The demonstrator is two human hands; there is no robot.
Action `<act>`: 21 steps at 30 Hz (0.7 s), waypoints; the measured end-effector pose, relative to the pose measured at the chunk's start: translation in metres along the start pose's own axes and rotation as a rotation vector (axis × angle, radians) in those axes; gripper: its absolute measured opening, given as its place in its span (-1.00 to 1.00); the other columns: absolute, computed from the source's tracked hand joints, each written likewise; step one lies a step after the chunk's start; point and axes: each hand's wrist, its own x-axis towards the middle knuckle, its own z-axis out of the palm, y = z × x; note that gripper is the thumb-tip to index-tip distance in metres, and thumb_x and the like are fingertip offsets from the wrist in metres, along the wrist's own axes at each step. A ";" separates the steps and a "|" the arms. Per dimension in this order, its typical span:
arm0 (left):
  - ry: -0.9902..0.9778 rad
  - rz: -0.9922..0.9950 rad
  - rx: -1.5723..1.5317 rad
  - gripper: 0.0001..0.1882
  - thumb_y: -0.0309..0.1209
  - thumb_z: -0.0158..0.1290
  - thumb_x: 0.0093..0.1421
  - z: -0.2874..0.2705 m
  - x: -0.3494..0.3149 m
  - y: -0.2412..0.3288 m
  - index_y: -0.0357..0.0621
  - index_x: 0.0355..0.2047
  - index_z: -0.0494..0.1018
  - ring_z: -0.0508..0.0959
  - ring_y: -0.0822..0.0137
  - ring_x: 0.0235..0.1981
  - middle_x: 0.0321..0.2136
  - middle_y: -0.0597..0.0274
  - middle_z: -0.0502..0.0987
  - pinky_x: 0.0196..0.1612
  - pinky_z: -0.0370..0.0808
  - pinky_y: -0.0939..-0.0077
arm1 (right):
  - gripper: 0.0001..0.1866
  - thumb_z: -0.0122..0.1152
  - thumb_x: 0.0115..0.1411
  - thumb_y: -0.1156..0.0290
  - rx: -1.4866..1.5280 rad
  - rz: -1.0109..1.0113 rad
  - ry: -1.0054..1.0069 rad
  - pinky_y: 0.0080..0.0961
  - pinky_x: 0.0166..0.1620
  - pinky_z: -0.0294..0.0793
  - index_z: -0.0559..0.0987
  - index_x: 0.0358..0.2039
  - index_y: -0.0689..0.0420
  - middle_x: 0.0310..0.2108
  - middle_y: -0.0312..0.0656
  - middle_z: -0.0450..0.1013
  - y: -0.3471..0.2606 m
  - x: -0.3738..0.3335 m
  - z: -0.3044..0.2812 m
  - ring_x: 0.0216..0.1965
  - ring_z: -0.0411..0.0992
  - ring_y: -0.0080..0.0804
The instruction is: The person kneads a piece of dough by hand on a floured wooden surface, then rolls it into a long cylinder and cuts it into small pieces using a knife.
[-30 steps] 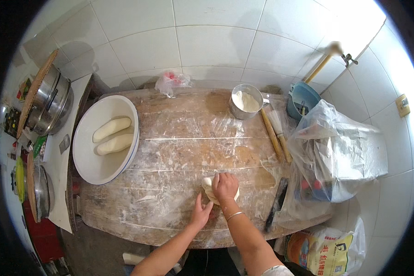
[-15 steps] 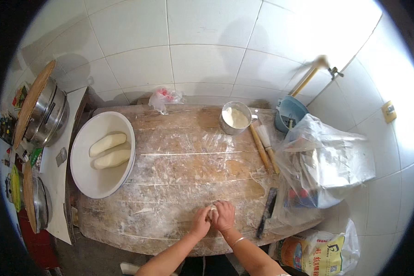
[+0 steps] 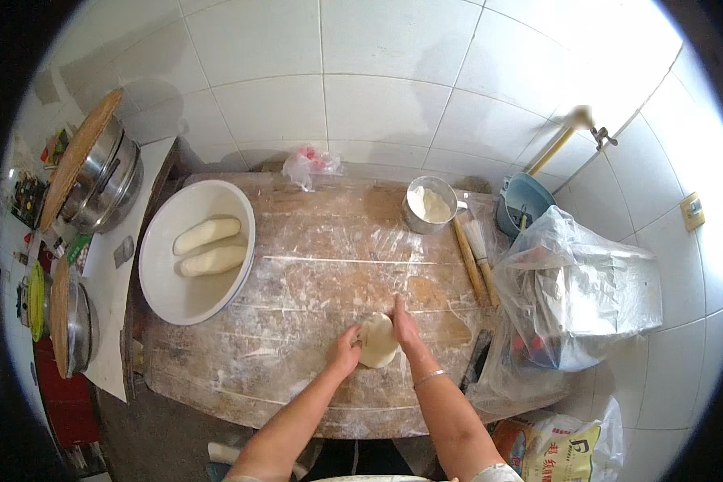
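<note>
The dough piece lies on the floured wooden counter, near its front edge, between both hands. In the head view, the left hand presses against its left side with the fingers curled, and the right hand cups its right side with the fingers stretched along it; both hands hold the dough together, not closed around it.

The dough is close to the front edge, so a strong push toward the person could roll it off. The flour layer under it looks thin here, though the view is too small to be sure, and the dough may stick and tear. A dark tool lies just to the right, and the rolling pin and the plastic bag are near, so a wide movement of the right arm could knock them. The white bowl with two dough loaves stands well apart on the left.
</note>
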 end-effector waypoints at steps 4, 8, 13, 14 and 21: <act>-0.186 0.256 0.222 -0.62 -0.62 -0.01 0.08 -0.007 -0.023 0.028 -0.18 -0.05 0.46 0.51 -0.07 -0.16 -0.16 -0.06 0.52 -0.09 0.45 0.17 | -0.61 -0.07 0.27 0.13 -0.397 -0.411 0.258 -0.13 -0.10 0.33 0.56 -0.26 0.21 -0.28 0.03 0.48 0.021 -0.068 0.013 -0.18 0.41 0.05; -0.031 0.161 0.082 -0.51 -0.53 0.03 0.17 -0.010 -0.051 0.010 -0.20 0.14 0.30 0.53 0.13 -0.23 -0.24 0.03 0.51 -0.16 0.47 0.26 | -0.78 0.07 0.14 0.32 -0.650 -0.860 0.339 -0.19 -0.14 0.31 0.55 -0.26 0.13 -0.31 -0.04 0.45 0.038 -0.060 0.024 -0.23 0.39 -0.03; -0.041 -0.323 -0.364 -0.33 -0.39 0.14 0.21 -0.012 -0.055 0.019 -0.18 0.26 0.10 0.52 0.39 -0.23 -0.27 0.14 0.48 -0.24 0.49 0.50 | -0.79 0.09 0.15 0.28 -0.704 -0.574 0.325 -0.13 -0.22 0.34 0.54 -0.51 0.12 -0.39 -0.07 0.50 0.013 -0.008 0.049 -0.29 0.42 -0.03; 0.022 -0.205 -0.427 -0.33 -0.36 0.16 0.19 -0.003 -0.048 0.015 -0.19 0.24 0.12 0.52 0.39 -0.20 -0.25 0.12 0.49 -0.24 0.50 0.49 | -0.76 0.08 0.16 0.26 -0.718 -0.501 0.295 -0.12 -0.22 0.35 0.54 -0.52 0.14 -0.41 -0.06 0.50 0.009 0.001 0.050 -0.30 0.43 0.00; 0.077 -0.184 -0.041 -0.37 -0.55 0.13 0.03 0.005 0.003 0.011 -0.18 0.15 0.25 0.48 -0.11 -0.03 0.01 -0.10 0.46 0.00 0.41 0.11 | -0.15 -0.24 0.25 -0.33 0.010 0.032 -0.125 -0.33 -0.26 0.42 0.61 -0.44 0.32 -0.49 -0.07 0.53 -0.005 0.028 -0.002 -0.42 0.47 -0.35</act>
